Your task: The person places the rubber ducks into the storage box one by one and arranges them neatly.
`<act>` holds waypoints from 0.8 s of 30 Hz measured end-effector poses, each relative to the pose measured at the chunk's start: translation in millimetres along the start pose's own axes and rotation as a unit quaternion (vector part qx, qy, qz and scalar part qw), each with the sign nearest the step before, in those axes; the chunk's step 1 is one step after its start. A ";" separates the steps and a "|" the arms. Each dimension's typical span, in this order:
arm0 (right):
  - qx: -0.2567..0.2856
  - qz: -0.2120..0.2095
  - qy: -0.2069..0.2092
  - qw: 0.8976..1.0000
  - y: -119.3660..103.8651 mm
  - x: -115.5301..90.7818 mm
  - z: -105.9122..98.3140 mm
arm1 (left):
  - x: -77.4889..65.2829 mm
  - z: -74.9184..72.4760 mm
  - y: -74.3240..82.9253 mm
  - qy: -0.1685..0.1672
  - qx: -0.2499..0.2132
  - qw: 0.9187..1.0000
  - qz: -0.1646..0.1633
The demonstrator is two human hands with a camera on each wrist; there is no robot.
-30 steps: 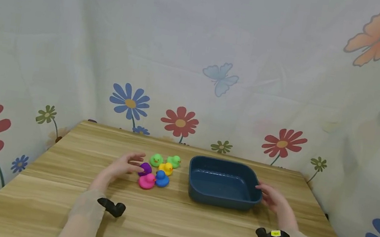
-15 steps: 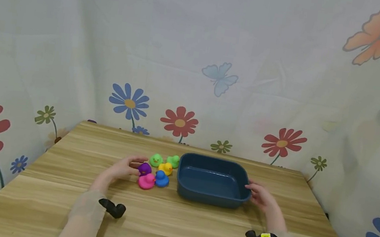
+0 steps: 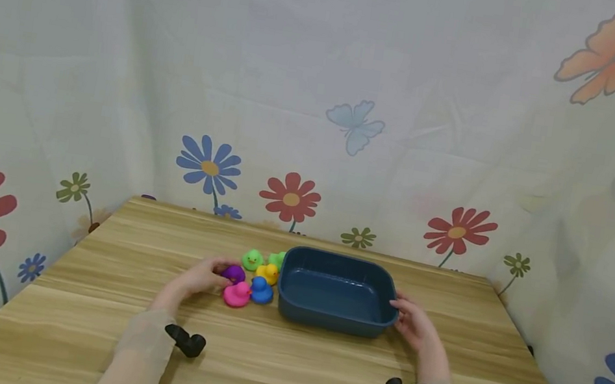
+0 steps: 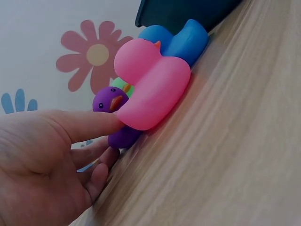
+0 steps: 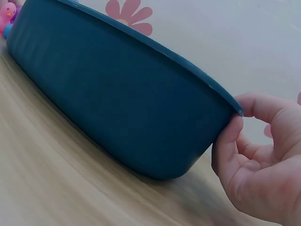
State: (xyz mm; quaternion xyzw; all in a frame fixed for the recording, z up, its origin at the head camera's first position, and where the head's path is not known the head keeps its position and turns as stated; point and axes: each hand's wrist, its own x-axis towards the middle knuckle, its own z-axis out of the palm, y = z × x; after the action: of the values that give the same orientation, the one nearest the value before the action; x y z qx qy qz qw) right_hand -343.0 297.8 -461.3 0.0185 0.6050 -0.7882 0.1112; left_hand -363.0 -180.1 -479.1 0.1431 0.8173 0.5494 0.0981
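Note:
My left hand [image 3: 204, 275] is at the purple rubber duck [image 3: 233, 275], its thumb and fingers on either side of it. In the left wrist view, the thumb [image 4: 89, 125] crosses in front of that duck, its tip by the pink rubber duck [image 4: 153, 89]. My right hand [image 3: 413, 323] pinches the right end rim of a dark blue rectangular basin [image 3: 333, 321], which holds nothing. The blue rubber duck [image 3: 261, 290], yellow duck [image 3: 268, 273] and two green ducks, one at the back left [image 3: 253, 260], stand left of the basin. The basin partly hides the other green duck [image 3: 277, 259].
Everything stands on a wood-grain table [image 3: 282, 372]. A pale cloth backdrop [image 3: 303, 53] with printed flowers and butterflies hangs behind the table and along its sides. Each wrist wears a black camera mount, such as the left one [image 3: 186, 341].
My right hand has slid the basin left, up beside the ducks, where it now covers part of one green duck. The left hand's fingers have closed in around the purple duck.

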 end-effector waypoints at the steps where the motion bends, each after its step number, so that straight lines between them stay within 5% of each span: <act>1: 0.006 -0.002 0.004 1.000 1.2 -0.7 0.3 | 0.0 0.9 -0.1 -0.001 0.000 1.000 -0.001; 13: 0.026 -0.018 0.012 0.999 4.1 -2.5 2.4 | 1.1 8.5 8.3 0.064 0.054 0.996 -0.019; 24: 0.044 -0.039 0.003 0.998 9.8 -0.8 1.2 | -0.4 5.5 16.7 0.092 0.002 0.994 -0.057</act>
State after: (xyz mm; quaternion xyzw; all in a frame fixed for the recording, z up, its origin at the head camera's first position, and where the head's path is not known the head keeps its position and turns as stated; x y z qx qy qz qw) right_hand -340.1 294.5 -470.1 0.0026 0.5702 -0.8178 0.0778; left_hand -358.8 -169.5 -465.7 0.0458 0.8308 0.5521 0.0532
